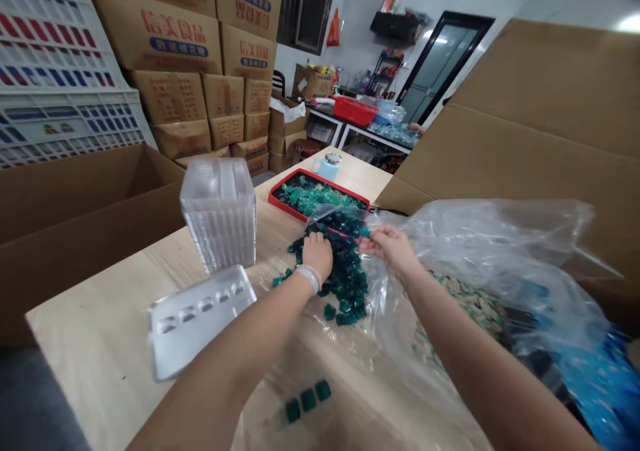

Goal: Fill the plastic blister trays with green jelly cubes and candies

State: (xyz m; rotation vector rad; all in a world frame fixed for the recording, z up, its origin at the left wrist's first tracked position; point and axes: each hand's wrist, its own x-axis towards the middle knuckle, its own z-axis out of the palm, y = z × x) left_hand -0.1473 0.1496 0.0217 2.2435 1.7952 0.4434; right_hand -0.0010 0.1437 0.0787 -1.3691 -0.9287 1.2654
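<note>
My right hand (393, 248) has thumb and forefinger pressed together, and between their tips I pinch a small green piece (365, 232). This piece is at the far right edge of the dark pile (350, 284), so from my right hand the pile lies to the left and a little nearer to me. My left hand (318, 258) is the closer one to the pile: it rests upon its left side, with the fingers bent downward among the pieces. Its fingertips are hidden there, so I cannot tell if they grip something.

The pile is longer than wide, and its long axis goes from the red-rimmed tray (287, 206), on the far side, toward my body. The piece in my right fingers is too small and blurred for me to say which way it points; I see no clear long axis.

Three green squares (309, 400) lie apart from the pile, on the wooden table (95, 344), in front of me and between my forearms. Their row goes slantwise, from near left to far right. The shallow white tray (200, 331) lies beyond my left forearm, on its left; its long axis slants in a similar direction, with a row of hollows along the far side.
</note>
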